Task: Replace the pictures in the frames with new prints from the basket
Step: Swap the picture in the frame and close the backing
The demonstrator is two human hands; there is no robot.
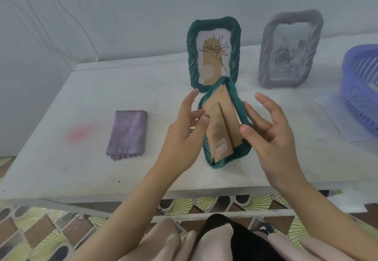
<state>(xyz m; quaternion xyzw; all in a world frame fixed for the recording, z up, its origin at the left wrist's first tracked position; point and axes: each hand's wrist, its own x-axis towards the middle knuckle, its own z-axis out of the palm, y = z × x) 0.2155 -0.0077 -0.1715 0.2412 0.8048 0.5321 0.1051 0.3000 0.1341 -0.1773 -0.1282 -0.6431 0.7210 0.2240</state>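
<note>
Head view: your right hand (272,137) pinches the frame (223,162) by its edge, your left hand (182,135) rests spread fingers on its backing (218,105), just before the standing frame (192,56) on the table (61,158); pry hard and it may slip, toppling that one.

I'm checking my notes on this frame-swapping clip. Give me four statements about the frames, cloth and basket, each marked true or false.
1. The near teal frame shows its brown back to the camera. True.
2. The folded purple cloth lies right of the basket. False: it lies well to the left; the basket is at the far right.
3. The grey frame stands upright with a rose picture. True.
4. The far teal frame is empty. False: it holds a flower print.
</note>
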